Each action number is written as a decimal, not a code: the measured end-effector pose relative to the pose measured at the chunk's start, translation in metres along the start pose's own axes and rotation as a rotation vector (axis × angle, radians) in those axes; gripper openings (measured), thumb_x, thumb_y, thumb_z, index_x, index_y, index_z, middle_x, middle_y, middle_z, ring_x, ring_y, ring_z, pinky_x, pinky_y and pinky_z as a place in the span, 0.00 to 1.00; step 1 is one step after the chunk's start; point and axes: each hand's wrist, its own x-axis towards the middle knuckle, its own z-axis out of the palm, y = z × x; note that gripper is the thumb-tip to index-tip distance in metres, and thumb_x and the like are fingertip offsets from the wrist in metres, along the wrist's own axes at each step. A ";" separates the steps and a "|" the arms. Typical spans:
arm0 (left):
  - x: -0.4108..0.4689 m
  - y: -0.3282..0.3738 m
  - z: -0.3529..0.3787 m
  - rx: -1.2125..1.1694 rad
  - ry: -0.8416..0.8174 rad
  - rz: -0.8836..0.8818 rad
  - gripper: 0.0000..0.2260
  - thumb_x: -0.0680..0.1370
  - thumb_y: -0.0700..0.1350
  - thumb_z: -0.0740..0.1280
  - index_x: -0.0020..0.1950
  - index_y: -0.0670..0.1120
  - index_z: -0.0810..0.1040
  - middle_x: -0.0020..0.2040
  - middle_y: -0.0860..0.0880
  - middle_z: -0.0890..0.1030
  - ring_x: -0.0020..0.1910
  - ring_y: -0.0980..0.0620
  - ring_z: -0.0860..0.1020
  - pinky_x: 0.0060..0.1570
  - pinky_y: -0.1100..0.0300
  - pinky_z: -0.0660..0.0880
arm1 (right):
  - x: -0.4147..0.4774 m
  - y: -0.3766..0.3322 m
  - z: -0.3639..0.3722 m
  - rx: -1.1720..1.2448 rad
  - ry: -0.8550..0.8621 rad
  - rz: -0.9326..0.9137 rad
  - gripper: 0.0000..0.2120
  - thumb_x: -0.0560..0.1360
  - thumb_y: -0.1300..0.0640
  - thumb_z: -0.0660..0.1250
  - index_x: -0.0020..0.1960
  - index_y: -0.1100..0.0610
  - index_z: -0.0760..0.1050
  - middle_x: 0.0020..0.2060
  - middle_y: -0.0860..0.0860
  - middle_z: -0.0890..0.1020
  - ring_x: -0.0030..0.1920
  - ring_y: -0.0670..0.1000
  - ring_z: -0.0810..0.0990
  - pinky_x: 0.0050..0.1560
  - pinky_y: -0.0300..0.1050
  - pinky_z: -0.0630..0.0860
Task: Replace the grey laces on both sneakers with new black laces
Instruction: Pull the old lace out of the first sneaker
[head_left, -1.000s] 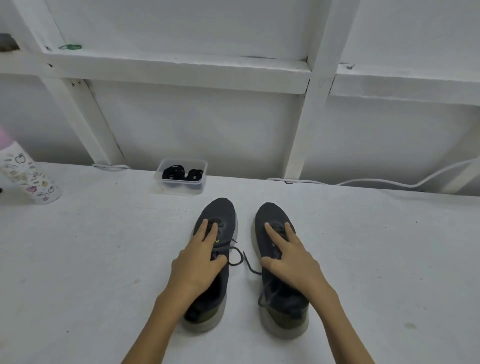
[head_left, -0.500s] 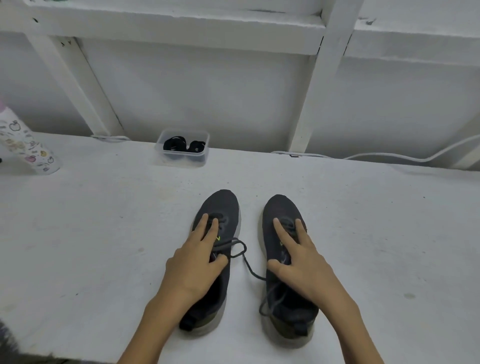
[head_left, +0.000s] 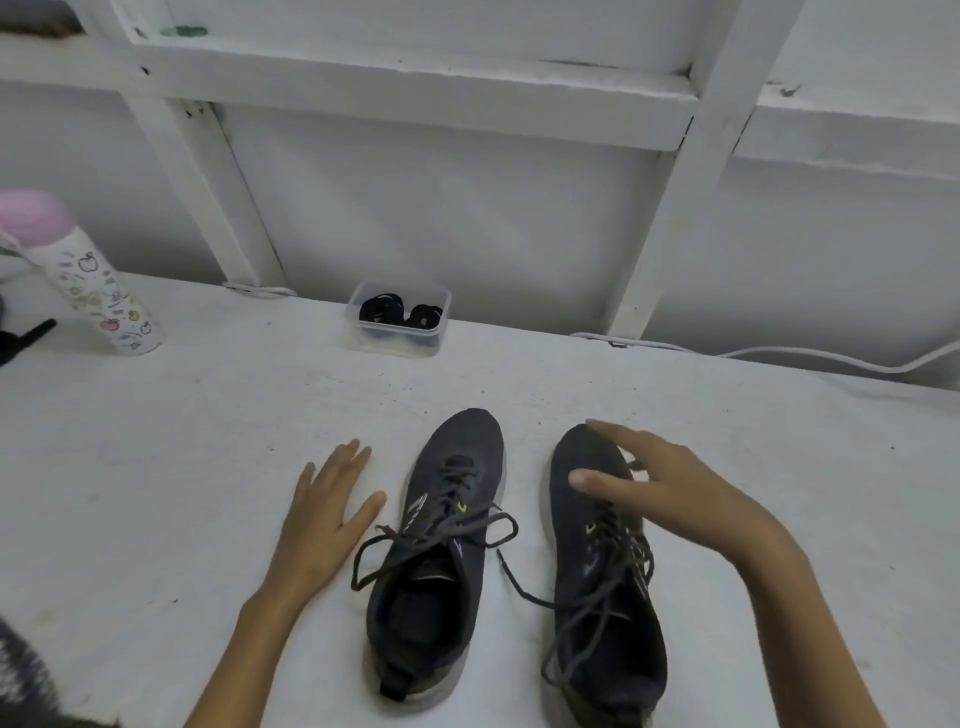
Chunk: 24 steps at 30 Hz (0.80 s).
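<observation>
While the white table (head_left: 156, 467) bore everything as before, both hands had come off the lacing they pressed a moment earlier. The left sneaker (head_left: 431, 613) sat toe-away, with the right sneaker (head_left: 602, 639) just to its right, not touching. The left hand (head_left: 322, 519) lay flat on the table just left of the left sneaker, fingers straight, holding nothing. The right hand (head_left: 670, 493) hung over the neighbouring shoe's toe, fingers spread and loose, gripping nothing; contact was unclear. Well beyond the left sneaker's toe stood the clear container (head_left: 397, 345) with the black laces (head_left: 379, 312) coiled inside. The grey laces (head_left: 441, 535) remained threaded but untied, so the swap seemingly had not begun.
</observation>
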 end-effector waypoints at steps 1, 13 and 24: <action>0.000 -0.007 0.004 0.060 0.017 0.023 0.31 0.77 0.67 0.51 0.77 0.54 0.62 0.77 0.60 0.56 0.77 0.62 0.51 0.76 0.61 0.41 | 0.012 -0.009 -0.006 0.009 0.038 -0.031 0.34 0.72 0.34 0.66 0.75 0.38 0.60 0.74 0.45 0.66 0.71 0.51 0.68 0.70 0.57 0.66; 0.005 -0.014 0.012 0.086 0.112 0.048 0.27 0.77 0.63 0.53 0.74 0.55 0.67 0.77 0.60 0.60 0.76 0.65 0.53 0.76 0.63 0.43 | 0.244 -0.089 0.061 -0.008 0.060 -0.287 0.37 0.76 0.48 0.70 0.79 0.45 0.54 0.77 0.58 0.58 0.75 0.58 0.59 0.69 0.57 0.65; 0.005 -0.015 0.012 0.072 0.129 0.042 0.27 0.77 0.64 0.53 0.73 0.57 0.68 0.76 0.62 0.60 0.75 0.67 0.52 0.76 0.65 0.43 | 0.232 -0.026 0.030 0.129 0.334 -0.317 0.20 0.62 0.56 0.82 0.38 0.59 0.70 0.50 0.54 0.79 0.51 0.55 0.76 0.45 0.48 0.70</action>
